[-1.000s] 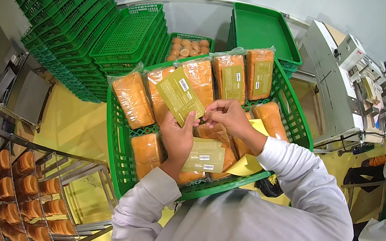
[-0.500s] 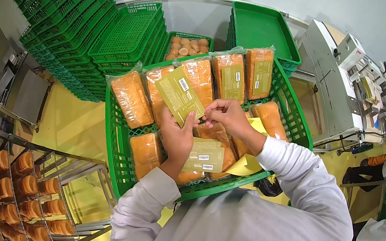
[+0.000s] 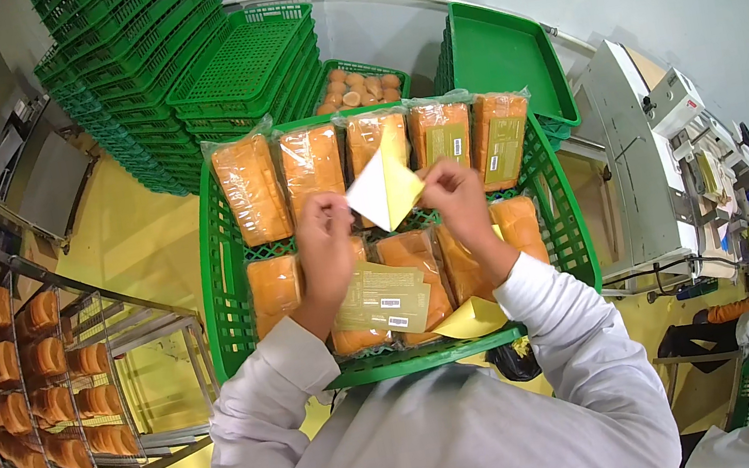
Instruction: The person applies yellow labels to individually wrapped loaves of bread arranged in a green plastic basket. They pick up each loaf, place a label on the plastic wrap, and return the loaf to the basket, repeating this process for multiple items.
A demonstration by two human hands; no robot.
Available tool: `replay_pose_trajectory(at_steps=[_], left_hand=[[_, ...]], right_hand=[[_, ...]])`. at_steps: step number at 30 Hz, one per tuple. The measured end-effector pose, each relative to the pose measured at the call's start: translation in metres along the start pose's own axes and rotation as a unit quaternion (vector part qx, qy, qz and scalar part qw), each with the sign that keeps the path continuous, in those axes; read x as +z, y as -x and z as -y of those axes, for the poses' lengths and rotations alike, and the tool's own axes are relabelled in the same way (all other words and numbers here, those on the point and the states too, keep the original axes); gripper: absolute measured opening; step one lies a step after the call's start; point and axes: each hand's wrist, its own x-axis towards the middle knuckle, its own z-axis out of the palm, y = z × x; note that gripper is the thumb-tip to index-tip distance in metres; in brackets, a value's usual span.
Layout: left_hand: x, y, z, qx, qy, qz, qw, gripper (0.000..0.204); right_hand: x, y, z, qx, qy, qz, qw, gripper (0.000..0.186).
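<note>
A green crate [image 3: 395, 365] holds golden-brown loaves [image 3: 252, 190] in clear wrap. Above them, the left hand [image 3: 325, 242] and right hand [image 3: 464, 210] each pinch one side of a slightly blurred label [image 3: 375, 197], white at left, bright yellow at right, the yellow tapering upward.

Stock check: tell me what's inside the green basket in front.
Wrapped bread loaves in two rows, olive labels on some. Parts of near loaves and most of the floor of the basket are covered.
</note>
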Motion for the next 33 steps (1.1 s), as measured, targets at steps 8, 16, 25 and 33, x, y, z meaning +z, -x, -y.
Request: replay_pose_trajectory(at_steps=[8, 16, 25, 33], left_hand=[[-0.024, -0.022, -0.009, -0.047, 0.079, -0.191, 0.977, 0.013], [0.015, 0.016, -0.028, 0.288, -0.244, 0.047, 0.925, 0.009], [0.021, 0.027, -0.022, 0.192, -0.332, 0.218, 0.897, 0.042], [0.012, 0.036, 0.021, 0.209, -0.416, 0.477, 0.745, 0.037]], right_hand=[[-0.086, -0.026, 0.023, 0.058, -0.114, 0.073, 0.989, 0.009], [-0.055, -0.020, 0.012, 0.179, -0.178, 0.107, 0.962, 0.055], [-0.052, -0.045, 0.026, 0.058, -0.077, -0.061, 0.993, 0.018], [-0.032, -0.098, 0.011, -0.069, 0.293, 0.190, 0.935, 0.012]])
